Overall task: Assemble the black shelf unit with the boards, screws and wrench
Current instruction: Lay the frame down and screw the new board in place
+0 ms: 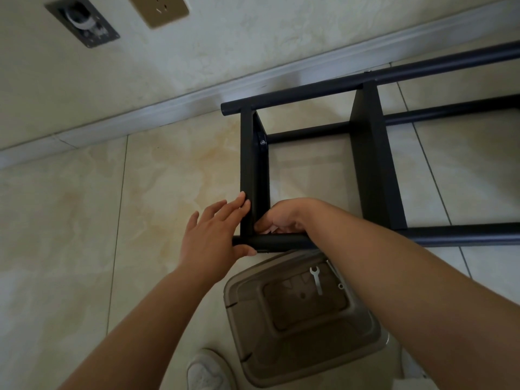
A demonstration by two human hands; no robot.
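The black shelf unit (pixel 368 153) lies on its side on the tiled floor, with round black tubes and two flat boards between them. My left hand (pixel 213 235) presses with straight fingers against the end board (pixel 249 170), thumb under the near tube (pixel 284 242). My right hand (pixel 284 218) is curled inside the corner where that board meets the near tube; what its fingers hold is hidden. A small silver wrench (pixel 315 278) lies on a brown plastic stool (pixel 304 313) just below the frame.
The wall's white baseboard (pixel 168 102) runs behind the shelf unit. A wall socket (pixel 157 9) and a metal plate (pixel 83 21) sit on the wall. A white shoe (pixel 206 370) is at the bottom edge, left of the stool.
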